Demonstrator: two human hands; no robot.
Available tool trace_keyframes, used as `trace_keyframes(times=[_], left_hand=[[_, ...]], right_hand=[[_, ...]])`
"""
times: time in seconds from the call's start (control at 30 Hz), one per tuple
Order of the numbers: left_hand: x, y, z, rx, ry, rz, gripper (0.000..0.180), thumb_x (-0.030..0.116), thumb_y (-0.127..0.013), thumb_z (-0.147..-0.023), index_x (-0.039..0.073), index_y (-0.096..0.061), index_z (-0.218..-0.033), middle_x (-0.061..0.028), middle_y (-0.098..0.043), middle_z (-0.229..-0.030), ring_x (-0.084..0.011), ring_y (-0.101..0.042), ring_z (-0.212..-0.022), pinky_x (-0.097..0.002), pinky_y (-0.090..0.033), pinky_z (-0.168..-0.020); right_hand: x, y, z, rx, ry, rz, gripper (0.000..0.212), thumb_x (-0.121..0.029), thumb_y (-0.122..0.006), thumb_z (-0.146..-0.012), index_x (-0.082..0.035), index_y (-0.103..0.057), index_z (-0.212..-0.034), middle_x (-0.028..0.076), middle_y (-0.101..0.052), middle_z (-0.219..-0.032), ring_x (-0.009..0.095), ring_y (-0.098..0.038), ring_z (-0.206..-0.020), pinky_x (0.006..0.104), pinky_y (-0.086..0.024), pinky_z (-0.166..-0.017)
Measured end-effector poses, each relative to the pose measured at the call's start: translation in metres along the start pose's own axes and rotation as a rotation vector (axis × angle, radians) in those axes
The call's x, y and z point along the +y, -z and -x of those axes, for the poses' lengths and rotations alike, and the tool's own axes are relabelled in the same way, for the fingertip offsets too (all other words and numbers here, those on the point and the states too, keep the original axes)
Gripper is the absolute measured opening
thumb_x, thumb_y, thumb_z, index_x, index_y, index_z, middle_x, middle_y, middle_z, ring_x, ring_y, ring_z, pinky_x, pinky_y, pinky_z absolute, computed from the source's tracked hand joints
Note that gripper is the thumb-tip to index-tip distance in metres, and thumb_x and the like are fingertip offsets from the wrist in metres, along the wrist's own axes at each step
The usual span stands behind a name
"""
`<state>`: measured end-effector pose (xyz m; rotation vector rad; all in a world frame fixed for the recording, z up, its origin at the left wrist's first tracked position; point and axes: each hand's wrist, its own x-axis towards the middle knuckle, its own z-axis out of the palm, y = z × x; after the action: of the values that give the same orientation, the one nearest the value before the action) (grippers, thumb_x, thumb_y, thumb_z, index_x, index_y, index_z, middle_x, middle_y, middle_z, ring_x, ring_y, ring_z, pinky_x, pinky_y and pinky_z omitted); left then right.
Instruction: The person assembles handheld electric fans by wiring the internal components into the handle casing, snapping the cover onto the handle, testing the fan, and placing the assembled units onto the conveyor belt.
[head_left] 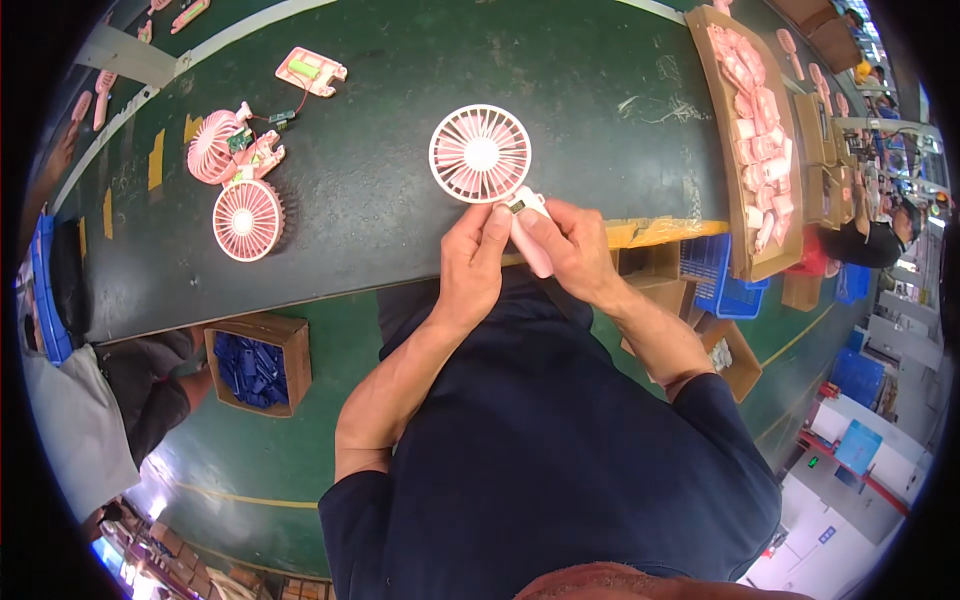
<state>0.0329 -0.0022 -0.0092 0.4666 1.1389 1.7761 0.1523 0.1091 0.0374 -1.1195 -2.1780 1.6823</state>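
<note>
A pink handheld fan [481, 153] with a round grille lies over the near edge of the dark table, its handle toward me. My left hand [474, 258] pinches the handle just below the grille. On the other side, my right hand [574, 245] has its fingers wrapped round the handle, the thumb beside a small dark window on it. To the left lie a partly open fan head [215, 147] with a green circuit board, another round fan grille [247, 220], and a pink handle shell [311, 72] holding a green battery, joined by thin wires.
A cardboard box [745, 255] full of pink parts stands at the table's right end, with a blue basket [712, 275] below it. A carton of blue pieces [252, 365] sits on the floor at left. Another person's legs and light clothing [85, 420] are at the left.
</note>
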Motion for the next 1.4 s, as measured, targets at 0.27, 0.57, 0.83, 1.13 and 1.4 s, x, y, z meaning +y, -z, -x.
trace_keyframes(times=[0.27, 0.57, 0.83, 1.13, 1.4], left_hand=[[0.023, -0.004, -0.011, -0.069, 0.09, 0.286, 0.042, 0.03, -0.043, -0.112, -0.003, -0.052, -0.137, -0.0184, -0.063, -0.136, -0.0191, -0.066, -0.104, -0.0333, -0.056, -0.086], [0.046, 0.018, 0.016, -0.225, 0.059, -0.258, 0.044, 0.011, -0.057, -0.105, -0.004, -0.048, -0.146, -0.0162, -0.056, -0.146, -0.0256, -0.054, -0.136, -0.0405, -0.045, -0.113], [0.157, 0.063, -0.006, -0.199, -0.14, -0.747, 0.031, 0.009, -0.064, -0.1, 0.001, -0.064, -0.129, -0.0148, -0.07, -0.123, -0.0248, -0.07, -0.112, -0.0354, -0.055, -0.097], [0.237, 0.13, -0.237, -0.055, -0.242, -1.284, 0.04, 0.015, -0.066, -0.097, -0.003, -0.061, -0.132, -0.0197, -0.07, -0.123, -0.0265, -0.07, -0.112, -0.0372, -0.057, -0.096], [0.202, 0.131, -0.499, 0.246, -0.783, -1.546, 0.045, 0.021, -0.065, -0.091, -0.002, -0.057, -0.129, -0.0219, -0.061, -0.133, -0.0399, -0.056, -0.125, -0.0473, -0.048, -0.104]], right_hand=[[-0.013, 0.008, -0.003, -0.274, -0.134, -0.48, 0.034, -0.024, -0.062, -0.101, 0.004, -0.06, -0.121, 0.013, -0.07, -0.094, 0.018, -0.069, -0.066, 0.0279, -0.056, -0.052], [-0.024, 0.094, -0.12, 0.296, 0.136, -0.012, 0.027, -0.019, -0.062, -0.099, -0.005, -0.061, -0.122, 0.004, -0.066, -0.083, 0.009, -0.061, -0.061, 0.0255, -0.048, -0.046], [-0.023, 0.186, -0.296, 0.768, 0.215, 0.937, 0.047, -0.031, -0.06, -0.098, -0.007, -0.052, -0.138, 0.027, -0.06, -0.116, 0.048, -0.063, -0.106, 0.0576, -0.053, -0.085], [-0.016, 0.143, -0.329, 0.813, 0.599, 0.972, 0.059, -0.029, -0.072, -0.091, 0.002, -0.056, -0.138, 0.024, -0.044, -0.149, 0.042, -0.038, -0.142, 0.0523, -0.031, -0.117], [-0.025, 0.134, -0.33, 0.636, 0.592, 0.906, 0.053, -0.032, -0.073, -0.091, 0.002, -0.063, -0.131, 0.024, -0.048, -0.148, 0.042, -0.041, -0.141, 0.0513, -0.034, -0.117]])
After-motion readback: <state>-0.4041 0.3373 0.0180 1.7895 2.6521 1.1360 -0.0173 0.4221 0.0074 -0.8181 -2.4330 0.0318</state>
